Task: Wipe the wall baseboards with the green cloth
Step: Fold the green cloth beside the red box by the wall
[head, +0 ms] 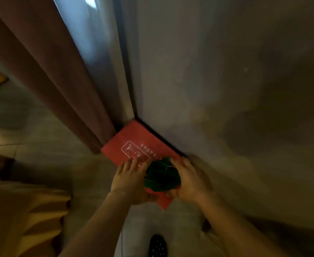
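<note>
1. Green cloth, bunched, lies on one red box on the floor against the dark baseboard, between two hands.
2. Left hand rests flat on the box, fingers spread, touching the cloth's left edge.
3. Right hand cups the cloth's right side, fingers curled over it; grip blurred.
4. One brown curtain hangs left.
</note>
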